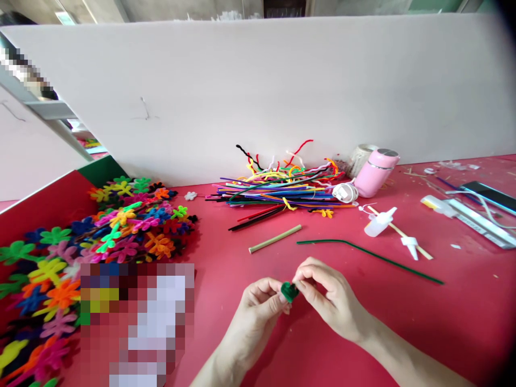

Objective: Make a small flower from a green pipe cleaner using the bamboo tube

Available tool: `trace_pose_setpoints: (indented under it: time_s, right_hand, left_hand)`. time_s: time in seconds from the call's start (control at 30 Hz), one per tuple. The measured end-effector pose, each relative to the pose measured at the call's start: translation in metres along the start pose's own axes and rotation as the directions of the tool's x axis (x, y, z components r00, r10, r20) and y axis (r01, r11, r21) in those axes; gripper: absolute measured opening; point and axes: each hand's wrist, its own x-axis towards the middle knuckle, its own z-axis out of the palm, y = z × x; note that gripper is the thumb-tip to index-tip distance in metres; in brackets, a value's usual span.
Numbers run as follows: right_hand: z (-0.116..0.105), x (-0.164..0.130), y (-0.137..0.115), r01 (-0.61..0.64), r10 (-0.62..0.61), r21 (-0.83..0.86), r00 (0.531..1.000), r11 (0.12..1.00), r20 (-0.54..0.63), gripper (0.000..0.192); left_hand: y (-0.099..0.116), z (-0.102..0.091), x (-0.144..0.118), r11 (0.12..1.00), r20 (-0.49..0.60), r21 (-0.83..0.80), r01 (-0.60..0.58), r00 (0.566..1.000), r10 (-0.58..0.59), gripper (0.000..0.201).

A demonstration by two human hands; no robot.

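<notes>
Between the thumb and fingers of my left hand sits a small, dark green bundle of bent pipe cleaner. My right hand is closed in a pinch at the right side of that bundle, its fingertips touching it. Fine detail at the fingertips is too small to make out. Beyond my hands a long green pipe cleaner, slightly bent, lies on the table. A short pale green stick rests farther back, to its left.
Many colourful pipe-cleaner flowers are heaped at left beside a red panel. Loose pipe cleaners lie by the white partition. A pink cylinder, a small glue bottle and a phone are at right.
</notes>
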Motion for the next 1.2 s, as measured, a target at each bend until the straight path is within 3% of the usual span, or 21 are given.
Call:
trace_pose_setpoints:
  time_s: [0.2, 0.43, 1.2]
  right_hand:
    - [0.0052, -0.0023, 0.0044, 0.018, -0.017, 0.002, 0.996, 1.000, -0.083, 0.017]
    - [0.0077, -0.0066, 0.0038, 0.020, -0.022, -0.061, 0.999, 0.998, -0.034, 0.030]
    - [0.0017, -0.0020, 0.0011, -0.016, 0.010, 0.123, 0.999, 0.992, 0.049, 0.025]
  left_hand:
    - [-0.0006, 0.0027, -0.0006, 0.999, -0.049, 0.018, -0.027, 0.998, 0.028, 0.005]
    - [-0.0009, 0.0036, 0.0000, 0.997, -0.101, 0.055, -0.062, 0.993, 0.068, 0.004]
    - [-0.0003, 0.0010, -0.0022, 0.975, -0.068, 0.194, -0.110, 0.990, 0.125, 0.007]
